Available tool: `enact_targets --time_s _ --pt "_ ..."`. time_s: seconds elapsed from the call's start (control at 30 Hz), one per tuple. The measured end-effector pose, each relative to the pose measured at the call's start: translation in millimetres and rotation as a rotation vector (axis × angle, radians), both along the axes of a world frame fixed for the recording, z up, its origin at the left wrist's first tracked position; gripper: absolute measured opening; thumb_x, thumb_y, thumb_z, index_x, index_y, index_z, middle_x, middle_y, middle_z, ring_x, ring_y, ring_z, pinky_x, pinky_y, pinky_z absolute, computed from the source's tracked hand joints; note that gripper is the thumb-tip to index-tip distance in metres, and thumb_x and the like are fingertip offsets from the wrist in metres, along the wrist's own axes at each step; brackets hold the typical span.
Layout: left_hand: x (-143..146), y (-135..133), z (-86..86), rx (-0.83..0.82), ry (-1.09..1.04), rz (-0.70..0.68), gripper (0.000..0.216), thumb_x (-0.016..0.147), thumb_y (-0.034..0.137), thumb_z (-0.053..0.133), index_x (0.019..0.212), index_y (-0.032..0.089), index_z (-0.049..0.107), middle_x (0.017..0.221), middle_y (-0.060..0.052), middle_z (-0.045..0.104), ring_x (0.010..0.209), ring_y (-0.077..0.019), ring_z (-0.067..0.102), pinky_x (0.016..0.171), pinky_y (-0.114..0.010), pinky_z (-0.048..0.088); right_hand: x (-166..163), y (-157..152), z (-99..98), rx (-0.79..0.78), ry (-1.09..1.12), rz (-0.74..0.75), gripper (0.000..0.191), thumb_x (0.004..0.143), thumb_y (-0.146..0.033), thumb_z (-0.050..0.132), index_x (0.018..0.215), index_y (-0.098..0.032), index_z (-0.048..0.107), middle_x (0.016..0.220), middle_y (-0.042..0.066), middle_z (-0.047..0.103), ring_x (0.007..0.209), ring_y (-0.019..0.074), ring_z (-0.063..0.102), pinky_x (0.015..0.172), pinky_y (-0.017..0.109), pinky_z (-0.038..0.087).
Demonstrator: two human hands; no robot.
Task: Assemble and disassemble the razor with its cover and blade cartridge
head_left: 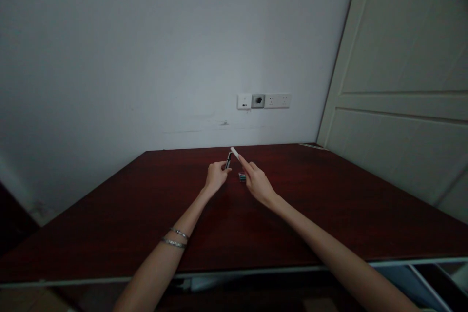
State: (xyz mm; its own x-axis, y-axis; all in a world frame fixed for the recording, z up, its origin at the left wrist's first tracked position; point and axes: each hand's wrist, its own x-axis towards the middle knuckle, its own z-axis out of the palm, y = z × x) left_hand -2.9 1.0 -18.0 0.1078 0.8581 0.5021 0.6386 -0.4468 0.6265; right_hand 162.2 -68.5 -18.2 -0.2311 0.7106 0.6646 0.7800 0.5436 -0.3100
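Note:
My left hand (217, 176) is closed, thumb and fingers pinching a slim black-and-silver piece (228, 160) that stands nearly upright. My right hand (259, 183) grips a slim white piece (234, 152), which slants up to the left with the fingers along it. The upper ends of the two pieces come together in a peak above the table; whether they are joined I cannot tell. On the tabletop between the hands lies a small green and dark packet (242, 177), partly hidden behind my right hand. Its kind is too small to make out.
The dark red wooden table (146, 219) reaches back to a white wall. Sockets and switches (278, 101) are set in the wall above its back edge. A pale panelled door (398, 83) stands along the right side. Things are stored below the front edge.

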Motion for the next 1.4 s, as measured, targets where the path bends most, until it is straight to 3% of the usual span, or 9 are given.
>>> enact_targets --time_s 0.23,0.47,0.7,0.87,1.07,1.27,1.4 --pt "-1.9 5.9 -2.3 -0.046 -0.179 -0.056 0.02 0.071 0.017 0.061 0.089 0.015 0.069 0.074 -0.005 0.069 0.066 -0.0179 0.063 0.059 -0.024 0.045 7.5 -10.4 -11.9 -0.026 0.06 0.075 0.053 0.089 -0.016 0.03 0.141 -0.026 0.026 0.089 0.008 0.055 0.075 0.0174 0.055 0.072 0.031 0.046" --pt "7.7 6.0 -11.0 -0.035 -0.225 -0.186 0.019 0.068 0.016 0.06 0.084 0.012 0.069 0.071 -0.002 0.069 0.063 -0.0149 0.061 0.059 -0.022 0.046 8.7 -4.2 1.8 0.106 0.192 0.123 0.051 0.09 -0.018 0.031 0.141 -0.021 0.026 0.086 0.008 0.056 0.074 0.0173 0.054 0.073 0.032 0.046" --pt "12.4 5.0 -8.4 -0.113 -0.442 -0.19 0.021 0.067 0.012 0.059 0.085 0.01 0.069 0.071 -0.005 0.069 0.057 -0.0139 0.061 0.054 -0.023 0.048 6.5 -18.2 -14.1 0.048 0.166 0.161 0.051 0.09 -0.016 0.03 0.141 -0.023 0.027 0.089 0.008 0.056 0.075 0.0169 0.054 0.073 0.031 0.047" --pt "15.3 -0.8 -5.8 -0.093 -0.386 -0.215 0.021 0.064 0.012 0.062 0.084 0.011 0.07 0.073 -0.003 0.069 0.059 -0.0136 0.061 0.057 -0.023 0.049 6.3 -11.0 -4.2 0.091 0.207 0.141 0.053 0.09 -0.017 0.031 0.142 -0.022 0.023 0.087 0.008 0.055 0.074 0.0173 0.054 0.072 0.031 0.048" --pt "12.0 2.0 -4.2 -0.133 -0.459 -0.235 0.023 0.065 0.011 0.058 0.087 0.01 0.068 0.071 -0.004 0.068 0.055 -0.0127 0.06 0.054 -0.023 0.048 2.6 -15.3 -17.0 0.029 0.169 0.18 0.051 0.09 -0.016 0.03 0.14 -0.022 0.028 0.088 0.008 0.055 0.076 0.0171 0.055 0.075 0.031 0.047" --pt "14.4 1.5 -9.9 -0.127 -0.385 -0.257 0.015 0.064 0.014 0.06 0.077 0.011 0.067 0.065 -0.002 0.066 0.054 -0.0121 0.059 0.052 -0.021 0.046 -2.8 -8.1 -4.2 0.095 0.223 0.151 0.05 0.091 -0.018 0.03 0.14 -0.022 0.028 0.084 0.007 0.055 0.073 0.0173 0.054 0.073 0.031 0.047" --pt "14.5 -2.2 -7.5 -0.113 -0.345 -0.3 0.018 0.065 0.014 0.059 0.08 0.012 0.069 0.07 -0.003 0.068 0.058 -0.0127 0.06 0.056 -0.022 0.046 -3.7 -9.3 -10.0 0.066 0.217 0.183 0.051 0.09 -0.016 0.029 0.14 -0.023 0.028 0.089 0.008 0.057 0.075 0.0172 0.055 0.074 0.031 0.048"
